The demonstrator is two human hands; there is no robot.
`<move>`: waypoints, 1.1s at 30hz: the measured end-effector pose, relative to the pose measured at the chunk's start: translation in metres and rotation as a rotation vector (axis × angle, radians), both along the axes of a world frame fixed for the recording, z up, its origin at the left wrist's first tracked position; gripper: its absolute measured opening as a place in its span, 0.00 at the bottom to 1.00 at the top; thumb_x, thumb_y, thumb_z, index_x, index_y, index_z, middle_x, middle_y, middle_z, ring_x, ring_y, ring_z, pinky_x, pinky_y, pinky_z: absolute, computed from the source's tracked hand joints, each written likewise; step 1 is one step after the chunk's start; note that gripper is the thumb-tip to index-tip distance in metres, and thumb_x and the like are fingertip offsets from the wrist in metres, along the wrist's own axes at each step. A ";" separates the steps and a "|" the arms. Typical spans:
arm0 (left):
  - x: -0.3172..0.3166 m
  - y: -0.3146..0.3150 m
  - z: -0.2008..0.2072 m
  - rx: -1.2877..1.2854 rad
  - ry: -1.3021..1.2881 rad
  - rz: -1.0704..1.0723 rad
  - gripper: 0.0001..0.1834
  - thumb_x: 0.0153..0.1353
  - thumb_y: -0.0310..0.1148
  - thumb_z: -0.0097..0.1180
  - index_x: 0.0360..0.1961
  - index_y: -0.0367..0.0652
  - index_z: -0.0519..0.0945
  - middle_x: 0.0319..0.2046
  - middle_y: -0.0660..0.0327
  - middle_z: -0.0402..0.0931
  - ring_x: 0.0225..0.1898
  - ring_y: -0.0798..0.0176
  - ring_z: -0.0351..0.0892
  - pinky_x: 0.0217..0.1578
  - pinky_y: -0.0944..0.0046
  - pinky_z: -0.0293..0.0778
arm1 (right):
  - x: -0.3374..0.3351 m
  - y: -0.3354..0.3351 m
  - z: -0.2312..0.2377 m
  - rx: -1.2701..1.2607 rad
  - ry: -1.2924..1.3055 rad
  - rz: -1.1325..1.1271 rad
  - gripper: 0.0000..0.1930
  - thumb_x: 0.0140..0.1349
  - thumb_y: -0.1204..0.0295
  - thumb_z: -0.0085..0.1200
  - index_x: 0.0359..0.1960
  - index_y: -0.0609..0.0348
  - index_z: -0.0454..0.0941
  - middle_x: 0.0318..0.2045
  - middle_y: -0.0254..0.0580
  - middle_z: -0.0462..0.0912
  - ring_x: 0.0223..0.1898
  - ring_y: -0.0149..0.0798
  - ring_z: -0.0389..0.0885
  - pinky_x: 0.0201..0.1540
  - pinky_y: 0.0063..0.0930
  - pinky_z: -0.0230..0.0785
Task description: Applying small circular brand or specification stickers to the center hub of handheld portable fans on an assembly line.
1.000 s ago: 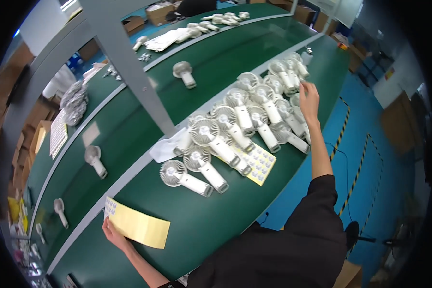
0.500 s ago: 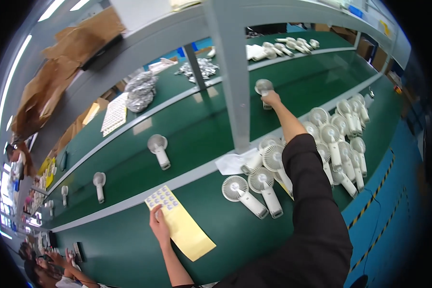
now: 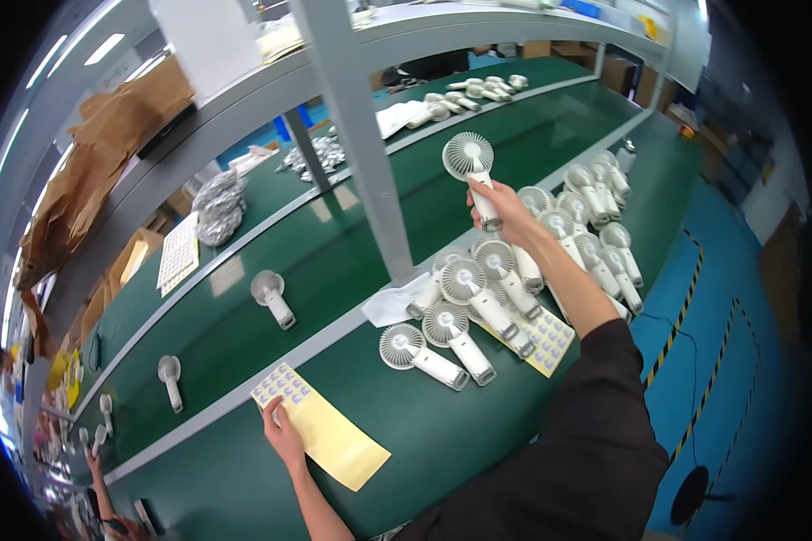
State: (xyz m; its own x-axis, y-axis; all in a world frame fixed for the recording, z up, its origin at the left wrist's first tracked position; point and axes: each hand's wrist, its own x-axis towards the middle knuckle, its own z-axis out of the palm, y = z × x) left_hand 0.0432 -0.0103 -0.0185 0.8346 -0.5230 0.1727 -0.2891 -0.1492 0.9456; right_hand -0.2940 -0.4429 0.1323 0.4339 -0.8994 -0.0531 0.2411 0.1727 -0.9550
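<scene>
Handheld fan (image 3: 471,164), white with a round grille, is up in the air to the right of the grey post (image 3: 352,126), and your right hand (image 3: 503,213) is closed around its handle. Holding it by the handle probably spares the grille from your fingers and leaves the head facing you, tilted slightly. Your hands are well apart: the left hand (image 3: 285,440) is left of the post and nearer to you, its fingers over one long edge of a yellow sticker sheet (image 3: 341,444), seemingly to steady it; whether it pinches or only presses, you cannot tell from here. Small stickers fill the sheet's end toward the post, while the end nearer you is bare backing. Right of the post's foot, a pile of fans (image 3: 465,282) covers the desk (image 3: 442,431), most handles pointing your way, perhaps so each is easy to grip. A second sticker sheet (image 3: 550,341) lies partly under that pile. Just beside the post's foot is a white paper (image 3: 390,307). Left of the post, more fans (image 3: 269,293) sit spaced out on the green belt (image 3: 218,338), and a foil bundle (image 3: 218,209) rests beyond it.
</scene>
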 end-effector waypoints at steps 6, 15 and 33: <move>-0.001 0.000 -0.001 -0.020 -0.053 -0.038 0.12 0.72 0.30 0.45 0.49 0.37 0.78 0.43 0.55 0.80 0.42 0.66 0.78 0.43 0.68 0.74 | -0.049 0.096 0.022 -0.039 -0.322 0.226 0.18 0.74 0.58 0.42 0.35 0.62 0.71 0.17 0.36 0.70 0.15 0.28 0.69 0.16 0.20 0.64; 0.001 0.002 -0.003 -0.010 -0.007 -0.061 0.13 0.72 0.30 0.46 0.50 0.35 0.78 0.44 0.55 0.80 0.44 0.65 0.78 0.47 0.67 0.73 | -0.024 0.143 0.030 -0.020 -0.448 0.411 0.20 0.75 0.57 0.39 0.39 0.65 0.69 0.33 0.43 0.74 0.18 0.29 0.72 0.17 0.22 0.68; 0.001 0.008 0.013 -0.020 0.041 0.056 0.13 0.71 0.29 0.48 0.49 0.39 0.82 0.43 0.57 0.81 0.42 0.69 0.76 0.44 0.70 0.71 | 0.118 0.230 -0.055 -0.236 0.470 0.594 0.22 0.64 0.53 0.60 0.43 0.63 0.81 0.31 0.35 0.82 0.31 0.25 0.77 0.35 0.25 0.70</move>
